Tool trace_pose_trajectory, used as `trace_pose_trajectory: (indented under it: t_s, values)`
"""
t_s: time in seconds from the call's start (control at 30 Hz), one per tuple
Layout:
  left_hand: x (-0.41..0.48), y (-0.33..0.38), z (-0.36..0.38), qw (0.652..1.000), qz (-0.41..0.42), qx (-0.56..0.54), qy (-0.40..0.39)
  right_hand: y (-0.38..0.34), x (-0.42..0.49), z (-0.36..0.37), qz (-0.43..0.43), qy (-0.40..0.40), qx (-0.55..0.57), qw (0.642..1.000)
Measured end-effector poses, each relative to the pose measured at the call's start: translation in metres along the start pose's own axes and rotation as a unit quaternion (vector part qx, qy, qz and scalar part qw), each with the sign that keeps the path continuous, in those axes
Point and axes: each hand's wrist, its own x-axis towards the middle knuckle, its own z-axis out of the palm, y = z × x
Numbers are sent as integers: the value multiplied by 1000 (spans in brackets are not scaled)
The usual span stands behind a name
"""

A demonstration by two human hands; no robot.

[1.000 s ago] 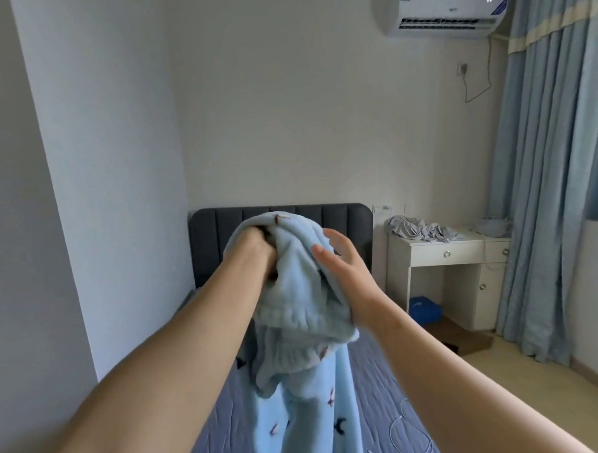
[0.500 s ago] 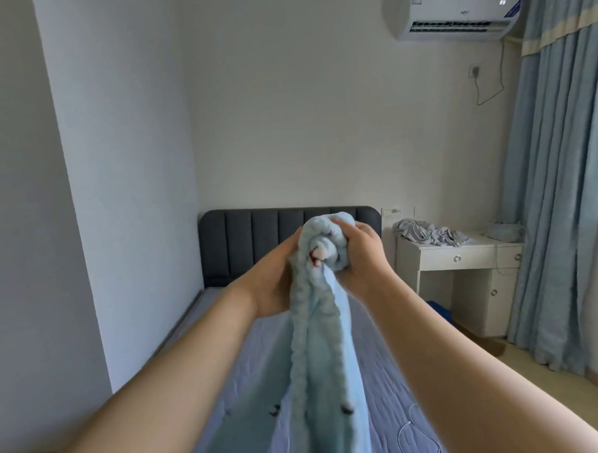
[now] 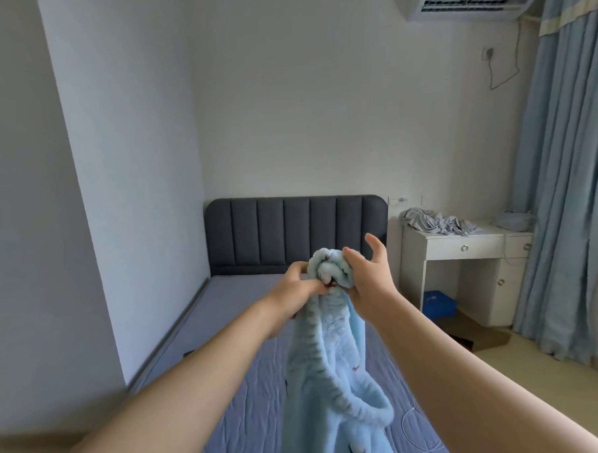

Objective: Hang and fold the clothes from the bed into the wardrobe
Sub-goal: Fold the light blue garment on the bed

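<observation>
Fleece garment (image 3: 334,361), pale blue, is hanging at the centre of the frame, bunched into a tight knot at the top and trailing down toward the bottom edge, where a ribbed band is looping out to the right. I'm watching it dangling above the bed (image 3: 228,366), clear of the quilted blue-grey cover in its upper part; lower down I cannot tell whether it is touching.

Left hand (image 3: 295,288) is coming in from the lower left, its grip clamped on the knot, fingers curled and pinching the fabric on its left side. Right hand (image 3: 368,278) is sitting against the right side of the same knot: the thumb is lying on the cloth, while the fingers are standing straight and spread, lifted off it, so that grip is apart.

Behind the hands, the dark padded headboard (image 3: 296,233) is standing against the far wall. At the right of the frame a white worktop (image 3: 462,239) is carrying a crumpled grey cloth (image 3: 434,222), with blue curtains (image 3: 569,180) hanging just beside it. An air conditioner (image 3: 466,0) is showing at the upper right, and a thin white cable (image 3: 412,423) is lying on the bed at the lower right.
</observation>
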Motion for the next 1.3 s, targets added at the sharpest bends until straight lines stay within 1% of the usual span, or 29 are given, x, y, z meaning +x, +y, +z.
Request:
trace_pose_trajectory:
  t_s: [0.07, 0.1, 0.17, 0.23, 0.3, 0.4, 0.43, 0.47, 0.53, 0.57, 0.6, 0.63, 0.7, 0.73, 0.77, 0.83, 0.87, 0.97, 1.03, 1.1, 1.2, 1.3]
  values:
    - [-1, 1, 2, 998, 13, -25, -47, 1, -4, -3, 4, -19, -12, 1000]
    - [0, 2, 2, 998, 15, -14, -51, 1, -5, -4, 13, -30, -6, 999]
    - [4, 5, -2, 999, 9, 23, -24, -4, -9, -6, 31, -47, -3, 998]
    - [8, 11, -8, 998, 5, 62, -3, -11, -12, -6, 30, -68, -49, 996]
    - [11, 16, -12, 995, 11, 98, 0, -14, -14, -6, 1, -79, -108, 991]
    - [12, 24, -18, 992, 22, 120, 20, -9, -9, -9, -41, -66, -178, 981]
    - [13, 26, -20, 991, 21, 127, 28, -9, -7, -8, -60, -56, -232, 969]
    - [13, 27, -21, 989, 24, 139, 36, -8, -4, -8, -75, -43, -308, 947]
    - [15, 30, -24, 983, 36, 176, 46, -8, -1, -6, -102, -3, -475, 874]
    - [15, 32, -26, 979, 42, 192, 44, -10, -4, -4, -122, 14, -512, 850]
    - [13, 33, -27, 978, 47, 199, 36, -12, -7, -2, -140, 14, -517, 845]
    - [12, 35, -29, 979, 52, 197, 23, -12, -6, -1, -148, -11, -497, 855]
    - [8, 40, -33, 979, 67, 195, 2, -19, -11, -1, -131, -96, -382, 910]
    - [6, 43, -35, 978, 76, 194, -3, -23, -15, -1, -117, -138, -322, 929]
    - [5, 46, -37, 979, 86, 186, -3, -27, -17, 0, -113, -174, -291, 934]
    - [3, 50, -39, 983, 104, 150, 14, -34, -17, 2, -123, -218, -283, 926]
    - [3, 51, -39, 984, 113, 133, 28, -36, -16, 5, -123, -209, -269, 932]
    - [6, 53, -36, 977, 148, 128, 88, -47, -14, 12, -120, -136, -196, 964]
    - [6, 57, -38, 974, 171, 96, 112, -56, -10, 20, -130, -104, -162, 973]
    - [6, 66, -43, 972, 189, 101, 100, -69, -8, 32, -147, -87, -149, 974]
    - [2, 79, -49, 974, 170, 144, 51, -93, -3, 54, -161, -77, -133, 975]
    - [-1, 87, -55, 965, 158, 198, 65, -118, 0, 73, -172, -65, -109, 977]
